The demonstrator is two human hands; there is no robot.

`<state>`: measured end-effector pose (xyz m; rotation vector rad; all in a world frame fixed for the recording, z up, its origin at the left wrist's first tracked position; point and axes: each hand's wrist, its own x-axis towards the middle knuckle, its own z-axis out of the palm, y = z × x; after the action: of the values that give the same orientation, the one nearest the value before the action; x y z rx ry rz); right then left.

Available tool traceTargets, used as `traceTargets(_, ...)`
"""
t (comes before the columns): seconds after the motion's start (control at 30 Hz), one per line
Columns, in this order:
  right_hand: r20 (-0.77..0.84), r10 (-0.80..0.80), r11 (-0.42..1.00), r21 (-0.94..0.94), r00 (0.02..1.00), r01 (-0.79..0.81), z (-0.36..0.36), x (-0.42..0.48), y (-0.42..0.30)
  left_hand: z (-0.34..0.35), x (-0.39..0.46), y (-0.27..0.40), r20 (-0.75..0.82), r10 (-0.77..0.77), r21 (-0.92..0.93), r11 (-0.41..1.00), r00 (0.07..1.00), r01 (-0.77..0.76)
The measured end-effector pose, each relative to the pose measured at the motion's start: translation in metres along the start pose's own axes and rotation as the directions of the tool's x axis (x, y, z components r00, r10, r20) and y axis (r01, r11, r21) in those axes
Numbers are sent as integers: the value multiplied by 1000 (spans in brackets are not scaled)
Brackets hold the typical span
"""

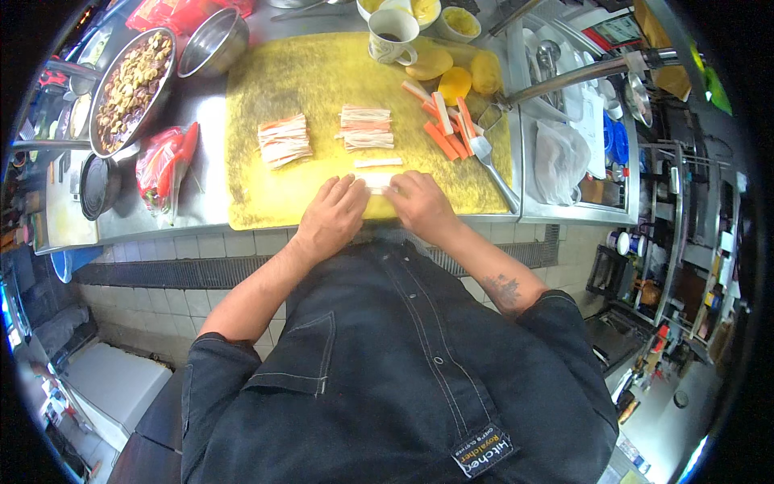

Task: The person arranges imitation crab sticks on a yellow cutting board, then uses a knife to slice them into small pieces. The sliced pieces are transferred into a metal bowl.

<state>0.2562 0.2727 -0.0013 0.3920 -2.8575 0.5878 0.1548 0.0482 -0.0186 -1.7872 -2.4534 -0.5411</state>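
Note:
At the near edge of the yellow cutting board (290,72), my left hand (335,209) and my right hand (420,202) hold a pale piece of crab stick (377,180) between their fingertips, one at each end. Just beyond it lies a thin crab stick strip (378,163). Two neat stacks of crab stick strips, a left one (284,141) and a middle one (366,127), rest farther up the board. Whole orange-and-white crab sticks (444,142) are piled on the right, with a metal-bladed utensil (496,169) touching the pile.
A patterned cup (392,37) with dark liquid and yellow mangoes (429,63) stand at the board's far right. To the left are a bowl of sliced mushrooms (133,91), an empty steel bowl (213,42) and bagged red peppers (163,169). A metal rail (592,74) crosses the right side.

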Motion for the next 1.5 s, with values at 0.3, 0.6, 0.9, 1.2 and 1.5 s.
traceTargets(0.3, -58, 4, 1000, -12, 998, -5, 4, -1, -15, -6, -8, -1, -14, 33, -10, 999, 999, -33)
traceTargets(0.6, -42, 13, 1000, 15, 999, -13, 14, 0, -19, 14, -16, -2, -41, 63, -72, 995, 997, -66)
traceTargets(0.9, -28, 24, 998, 61, 999, -22, 6, -3, -20, 3, -12, 8, 9, -25, -72, 997, 1000, 26)
traceTargets(1.2, -27, 109, 974, 200, 994, -102, -1, -4, -1, -10, -10, 4, 43, -6, -42, 999, 999, 8)
traceTargets(1.5, -130, 253, 960, 157, 959, -232, 6, 15, 22, 13, 35, -9, -146, -187, -65, 982, 971, 179)
